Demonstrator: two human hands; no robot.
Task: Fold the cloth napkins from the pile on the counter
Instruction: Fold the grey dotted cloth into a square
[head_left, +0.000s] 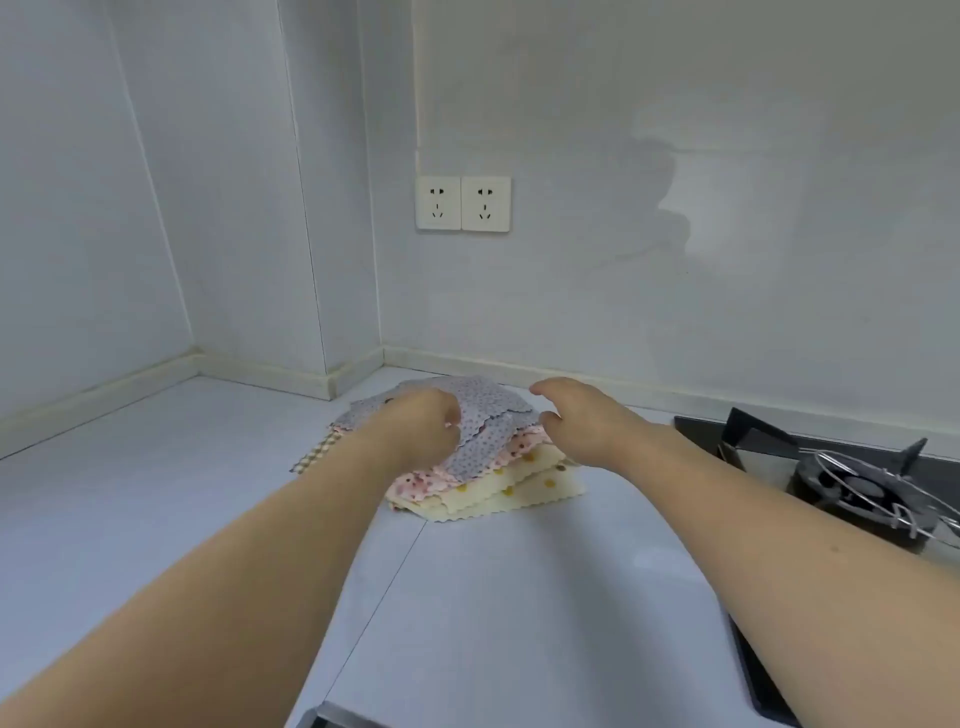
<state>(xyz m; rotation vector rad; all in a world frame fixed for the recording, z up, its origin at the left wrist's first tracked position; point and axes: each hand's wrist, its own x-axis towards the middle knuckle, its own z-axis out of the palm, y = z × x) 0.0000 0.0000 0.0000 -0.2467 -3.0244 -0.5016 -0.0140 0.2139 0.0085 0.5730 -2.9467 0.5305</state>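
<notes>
While the pile of napkins (467, 457) sits near the back of the desk (156, 493), close to the wall corner, the left hand (421, 431) pinches the top grey dotted napkin (483, 431), its fingers curled into the cloth. The right hand (576, 421) hovers just beside the pile with fingers spread and loosely bent, holding nothing. Under the grey napkin lie a pink flowered napkin (421, 480) and cream napkins (519, 488) with yellow spots; a checked napkin (317, 452) pokes out on the left.

To do this step well, I would lift only the grey sheet, let the right hand catch the opposite scalloped edge, and carry it to the bare desk in front before folding, so the layers below do not drag along.

No brand, label or writing can be read anywhere; the two wall sockets (462, 203) and the gas hob (857, 483) bear no legible marks.
</notes>
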